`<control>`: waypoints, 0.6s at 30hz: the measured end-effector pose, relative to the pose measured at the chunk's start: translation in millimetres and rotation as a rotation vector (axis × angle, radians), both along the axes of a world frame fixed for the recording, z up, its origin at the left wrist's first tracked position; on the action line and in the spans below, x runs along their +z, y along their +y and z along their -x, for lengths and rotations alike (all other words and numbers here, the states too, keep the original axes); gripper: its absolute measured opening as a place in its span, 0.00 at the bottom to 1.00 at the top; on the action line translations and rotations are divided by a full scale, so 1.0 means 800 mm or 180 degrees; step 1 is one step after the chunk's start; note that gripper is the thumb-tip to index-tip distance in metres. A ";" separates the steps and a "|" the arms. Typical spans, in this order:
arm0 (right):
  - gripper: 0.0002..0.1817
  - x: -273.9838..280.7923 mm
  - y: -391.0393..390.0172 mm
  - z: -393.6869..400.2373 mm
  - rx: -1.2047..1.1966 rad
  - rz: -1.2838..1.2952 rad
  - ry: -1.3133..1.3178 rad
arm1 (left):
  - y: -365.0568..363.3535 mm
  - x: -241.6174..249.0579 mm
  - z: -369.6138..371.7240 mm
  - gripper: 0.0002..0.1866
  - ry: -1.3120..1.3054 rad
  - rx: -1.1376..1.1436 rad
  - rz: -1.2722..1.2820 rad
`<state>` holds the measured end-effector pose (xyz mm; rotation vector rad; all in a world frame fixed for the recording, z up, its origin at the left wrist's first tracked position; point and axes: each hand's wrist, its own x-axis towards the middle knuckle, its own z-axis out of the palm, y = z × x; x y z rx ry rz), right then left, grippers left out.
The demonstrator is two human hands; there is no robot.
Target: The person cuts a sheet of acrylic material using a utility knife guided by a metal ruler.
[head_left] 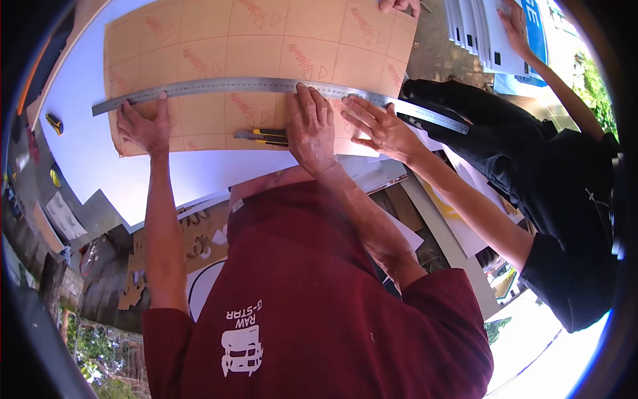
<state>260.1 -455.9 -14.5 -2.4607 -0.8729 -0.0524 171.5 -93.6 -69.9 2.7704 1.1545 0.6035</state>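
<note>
**Ruler pinned flat across the board**

The ruler (232, 84) is laid left to right across the brown-faced board (199, 40), with both its ends run past the board's edges. By the left hand (143, 133), half open with thumb and fingers spread, the ruler is pressed near its left end; by the right hand (311, 130), open and fairly flat, it is touched about mid-length. Nothing is gripped in either. Farther right, it is steadied by a co-worker's hand (375, 130). The knife (272, 138) is left lying beside the right hand.

Pressure is best kept even and straight down, over the board rather than the overhang. Alignment should be checked at both ends against the printed lines, and fingertips kept off the far edge.
</note>
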 end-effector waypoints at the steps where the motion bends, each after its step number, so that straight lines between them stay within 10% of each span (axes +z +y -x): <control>1: 0.29 0.001 -0.002 -0.001 0.0000 0.0139 -0.0083 | 0.001 -0.005 0.002 0.58 -0.0074 -0.0119 -0.0025; 18: 0.25 0.016 -0.018 -0.013 0.0414 0.0633 -0.0125 | -0.035 0.024 -0.012 0.54 -0.0094 0.0092 0.0208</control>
